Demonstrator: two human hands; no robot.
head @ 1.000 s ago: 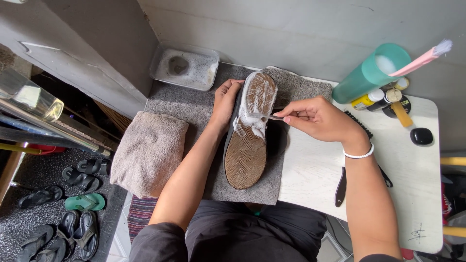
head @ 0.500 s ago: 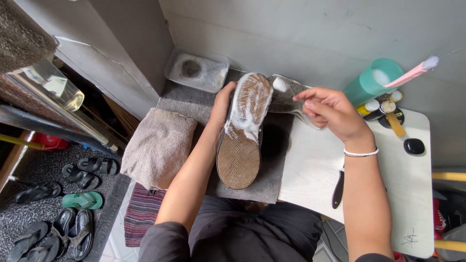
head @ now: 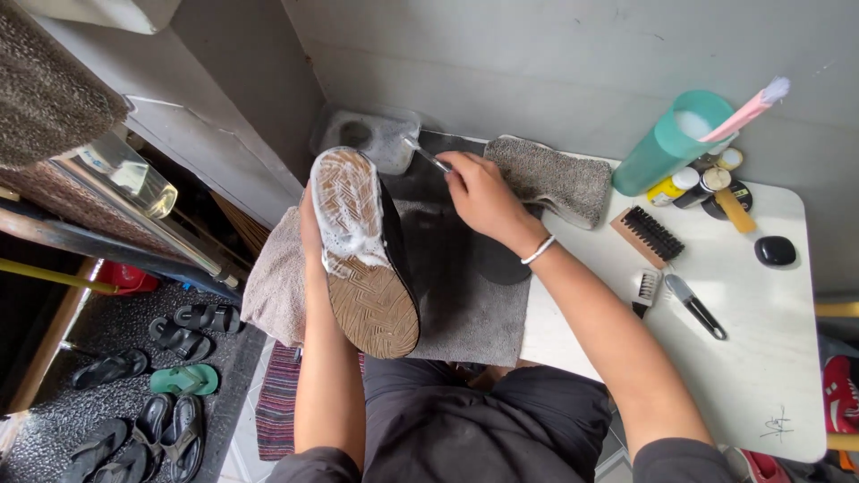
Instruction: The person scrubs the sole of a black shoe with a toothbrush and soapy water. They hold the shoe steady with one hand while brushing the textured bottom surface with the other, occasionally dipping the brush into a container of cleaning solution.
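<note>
- The right hand (head: 479, 192) was closed around the thin handle of a small brush (head: 428, 157), the bristle end of which was held over a shallow clear plastic tray of soapy water (head: 371, 139) at the back of the tabletop (head: 761, 358).
- The left hand (head: 309, 224) was wrapped behind a black shoe with a brown, herringbone-patterned rubber sole (head: 367, 255); the fingers were mostly hidden, so the firmness of that grip could not be told. The shoe was propped sole-up on its edge, above a dark grey cloth mat (head: 465, 304), with white foam spread over the toe half of the sole.
- A slip was judged likely: with foam running toward the supporting hand, the wet sole could have twisted out of the grip and dropped onto the mat.
- The tray was judged at risk of being tipped or splashed, since the brush was worked at its rim and it sat close to the wall.
- A folded beige towel (head: 268, 286) lay just beside the shoe at the tabletop's left edge; drips could have run past it to the sandals on the floor (head: 183, 335).
- A grey folded towel (head: 555, 179) lay just beyond the right wrist, and a teal plastic cup (head: 671, 143), small bottles (head: 684, 186) and a black-bristled wooden brush (head: 649, 234) stood farther right; a careless sweep of the forearm could have upset them.
</note>
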